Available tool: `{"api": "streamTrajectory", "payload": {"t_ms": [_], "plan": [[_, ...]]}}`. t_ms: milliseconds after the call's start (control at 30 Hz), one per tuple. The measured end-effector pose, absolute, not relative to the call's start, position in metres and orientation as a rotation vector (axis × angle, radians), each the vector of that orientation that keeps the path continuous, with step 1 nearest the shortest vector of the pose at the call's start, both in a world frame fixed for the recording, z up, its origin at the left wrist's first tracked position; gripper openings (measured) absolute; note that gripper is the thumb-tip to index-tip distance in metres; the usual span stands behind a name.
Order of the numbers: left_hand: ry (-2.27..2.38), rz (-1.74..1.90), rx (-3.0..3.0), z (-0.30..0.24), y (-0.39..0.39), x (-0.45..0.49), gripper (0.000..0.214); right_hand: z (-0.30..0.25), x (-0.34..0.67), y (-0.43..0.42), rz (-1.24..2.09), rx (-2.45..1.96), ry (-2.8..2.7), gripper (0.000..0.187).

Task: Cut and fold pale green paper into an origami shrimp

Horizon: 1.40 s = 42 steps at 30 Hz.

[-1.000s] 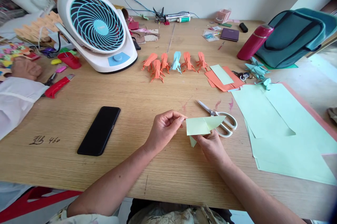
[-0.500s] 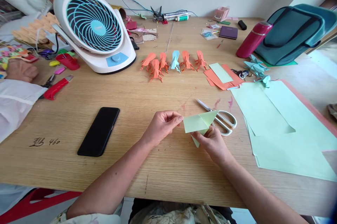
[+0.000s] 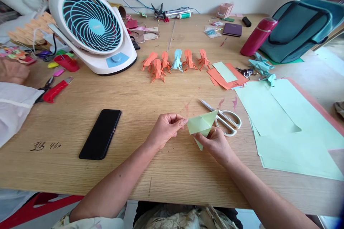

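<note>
A folded light green paper [image 3: 201, 124] is held just above the wooden table [image 3: 150, 96] between both hands. My left hand [image 3: 166, 128] pinches its left corner with thumb and forefinger. My right hand [image 3: 216, 143] grips it from below and to the right, fingers closed on the fold. White-handled scissors [image 3: 225, 118] lie on the table just behind the paper. A row of folded orange paper figures [image 3: 158, 66] with one blue figure [image 3: 177, 60] stands farther back.
A black phone [image 3: 100, 134] lies to the left. A white and teal fan [image 3: 92, 28] stands at the back left. Large pale green sheets [image 3: 285, 125] cover the right side. A red bottle [image 3: 258, 37] and a teal bag [image 3: 301, 30] sit at the back right. Another person's hand [image 3: 12, 71] rests at far left.
The paper's right flap has been folded further in and tilted up, so the piece looks narrower. Both hands have stayed in nearly the same place.
</note>
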<state>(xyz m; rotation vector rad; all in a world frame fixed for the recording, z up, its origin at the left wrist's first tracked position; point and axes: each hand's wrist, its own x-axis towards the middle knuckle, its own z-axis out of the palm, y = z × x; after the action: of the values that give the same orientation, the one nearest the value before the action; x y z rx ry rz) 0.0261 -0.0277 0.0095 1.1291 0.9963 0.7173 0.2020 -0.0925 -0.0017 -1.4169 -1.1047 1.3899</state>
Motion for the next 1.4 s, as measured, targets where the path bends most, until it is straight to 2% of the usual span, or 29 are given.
{"api": "streamTrajectory", "payload": {"t_ms": [200,533,967,1200,1400], "plan": [[1.062,0.922,1.209,0.003,-0.037,0.035,0.029,-0.002,0.202,-0.092,1.373,-1.445,-1.129,0.041],[0.956,0.947,1.037,0.000,-0.039,0.038,0.034,0.005,0.200,-0.091,1.393,-1.427,-1.117,0.042],[0.920,0.775,0.923,-0.002,-0.045,0.045,0.041,-0.001,0.199,-0.090,1.359,-1.415,-1.084,0.046],[0.948,0.878,0.915,-0.001,-0.043,0.044,0.045,0.002,0.207,-0.091,1.488,-1.301,-1.048,0.047],[0.963,0.874,0.994,-0.002,-0.046,0.046,0.044,-0.001,0.206,-0.091,1.434,-1.345,-0.989,0.044]]}}
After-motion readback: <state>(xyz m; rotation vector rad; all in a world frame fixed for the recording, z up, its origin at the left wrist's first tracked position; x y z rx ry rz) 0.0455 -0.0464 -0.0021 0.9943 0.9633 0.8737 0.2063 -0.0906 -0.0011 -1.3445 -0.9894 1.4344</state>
